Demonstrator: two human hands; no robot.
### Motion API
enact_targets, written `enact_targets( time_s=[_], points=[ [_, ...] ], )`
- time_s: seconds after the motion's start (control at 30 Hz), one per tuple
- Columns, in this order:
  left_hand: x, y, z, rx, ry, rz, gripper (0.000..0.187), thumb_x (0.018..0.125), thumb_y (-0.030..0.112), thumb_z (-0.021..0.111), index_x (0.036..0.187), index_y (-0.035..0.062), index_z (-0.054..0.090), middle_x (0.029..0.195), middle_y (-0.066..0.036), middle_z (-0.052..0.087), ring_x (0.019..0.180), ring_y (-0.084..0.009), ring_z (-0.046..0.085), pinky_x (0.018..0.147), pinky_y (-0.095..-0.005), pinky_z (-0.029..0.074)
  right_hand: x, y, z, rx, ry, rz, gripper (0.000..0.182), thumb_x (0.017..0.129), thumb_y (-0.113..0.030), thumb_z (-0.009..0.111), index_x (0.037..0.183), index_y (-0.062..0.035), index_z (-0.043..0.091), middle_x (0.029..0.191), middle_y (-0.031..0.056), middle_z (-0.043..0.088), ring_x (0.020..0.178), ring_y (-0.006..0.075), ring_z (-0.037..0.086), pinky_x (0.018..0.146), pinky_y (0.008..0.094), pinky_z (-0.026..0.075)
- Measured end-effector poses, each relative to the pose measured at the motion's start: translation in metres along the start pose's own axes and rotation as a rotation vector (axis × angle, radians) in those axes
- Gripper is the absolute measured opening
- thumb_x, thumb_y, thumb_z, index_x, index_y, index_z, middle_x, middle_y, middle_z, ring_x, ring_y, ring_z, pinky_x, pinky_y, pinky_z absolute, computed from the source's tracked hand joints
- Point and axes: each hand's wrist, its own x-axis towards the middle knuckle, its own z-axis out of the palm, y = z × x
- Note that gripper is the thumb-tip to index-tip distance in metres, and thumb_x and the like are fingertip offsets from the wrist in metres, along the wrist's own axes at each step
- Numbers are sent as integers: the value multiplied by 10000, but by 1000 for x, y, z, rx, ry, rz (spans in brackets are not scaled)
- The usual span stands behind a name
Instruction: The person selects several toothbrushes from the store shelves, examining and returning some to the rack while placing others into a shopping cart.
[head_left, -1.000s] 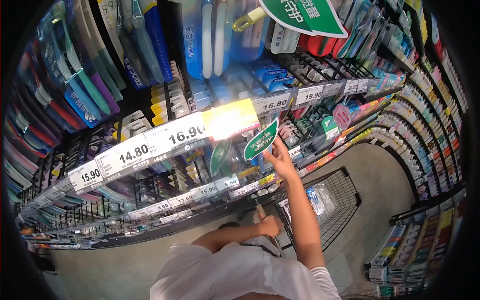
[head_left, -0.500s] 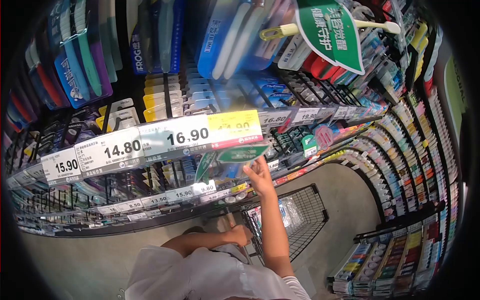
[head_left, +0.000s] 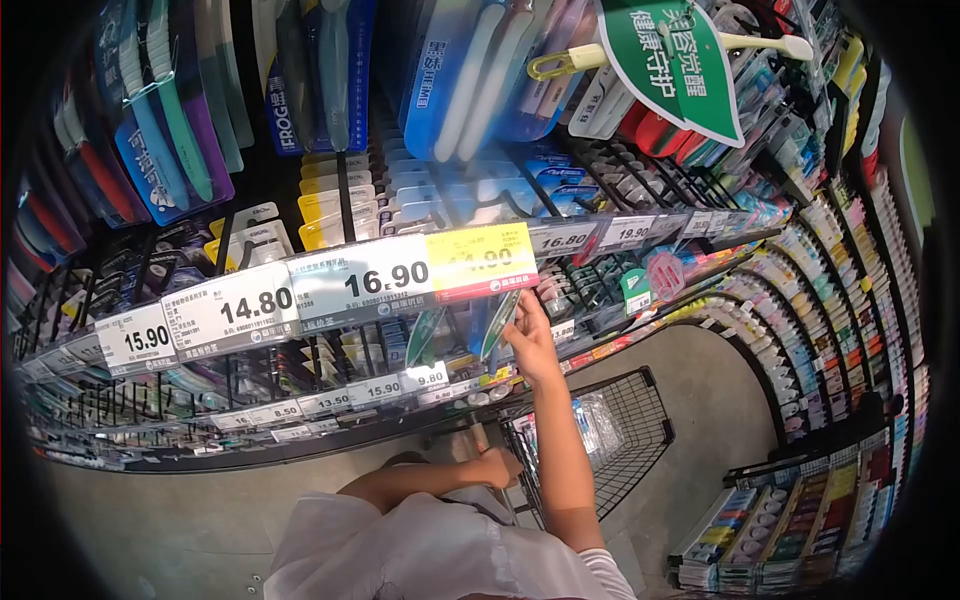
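Tag (head_left: 500, 325), edge-on just below the yellow label (head_left: 483, 257), is pinched at its edge by the right hand (head_left: 531, 338); a light fingertip hold should avoid creasing it. The left hand (head_left: 500, 467) grips the cart handle (head_left: 479, 437).

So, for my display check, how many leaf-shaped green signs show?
3: a large sign above, a small sign at the right hand, another sign left of it. More may be hidden.

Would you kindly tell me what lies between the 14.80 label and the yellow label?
In the head view, the 16.90 label lies between them.
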Motion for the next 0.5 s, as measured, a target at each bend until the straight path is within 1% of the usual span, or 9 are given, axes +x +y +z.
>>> enact_targets(
  time_s=[0.03,0.07,0.17,0.2,0.3,0.4,0.5],
  points=[
    [0,0,-1,-2,-6,3,281,755,274,533,846,30,640,831,-151,642,798,-307,625,671,-434,497,1,-2,1,-26,13,27,480,776,18,552,1226,-8,386,1175,63,498,1072,138,472,903,270,353],
    [0,0,-2,-6,-11,7,283,754,274,533,851,31,640,837,-152,642,802,-307,624,673,-434,496,2,-5,3,-48,29,51,465,777,39,536,1219,-16,403,1146,57,515,1059,133,480,892,265,359],
    [3,0,0,-17,-14,-2,288,744,281,543,856,35,641,831,-149,642,803,-309,623,683,-434,495,8,-1,3,-80,54,3,375,821,0,562,1176,-31,448,1073,46,554,960,99,513,815,227,391],
    [2,0,0,-17,-10,-2,287,743,281,544,856,35,641,826,-149,642,802,-309,623,683,-434,495,9,2,2,-85,55,-5,354,825,-17,569,1164,-24,466,1047,42,574,954,101,518,820,231,389],
    [0,-2,-3,-30,8,11,281,739,280,549,846,37,642,813,-149,642,800,-308,624,687,-432,496,9,14,0,-75,121,-14,305,825,-37,582,1118,-15,502,1016,42,588,947,98,517,819,231,389],
    [-3,-1,-7,-32,16,0,270,735,276,553,829,39,643,806,-149,643,800,-306,624,689,-432,496,9,20,-2,-217,266,-91,251,826,-61,591,1064,-6,535,994,42,592,921,91,516,803,226,392],
    [2,-3,5,-34,33,7,264,738,275,551,812,38,640,798,-151,642,792,-306,626,689,-429,495,6,16,-8,-232,328,-136,210,832,-77,589,1026,-3,552,981,43,591,881,85,520,767,212,400]
  ],
)
